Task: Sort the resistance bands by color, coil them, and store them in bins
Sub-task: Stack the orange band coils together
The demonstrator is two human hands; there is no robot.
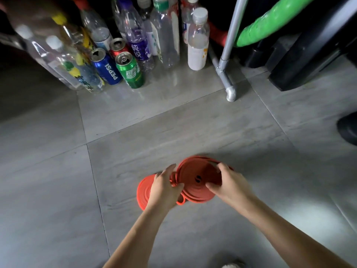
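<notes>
Left hand (pixel 164 189): fingers curl round the near-left edge of a red band coil (pixel 195 180). Right hand (pixel 230 185): fingers pinch the opposite rim. Both are grasping, probably to stop the loops springing open. The coil is tilted and seems lifted off the floor (pixel 116 171). A second red coil (pixel 144 192) lies flat under the left fingers, same color kept together. No bin in view. Well beyond the fingers: cans (pixel 129 72), bottles (pixel 198 39), pipe leg (pixel 229 55).
</notes>
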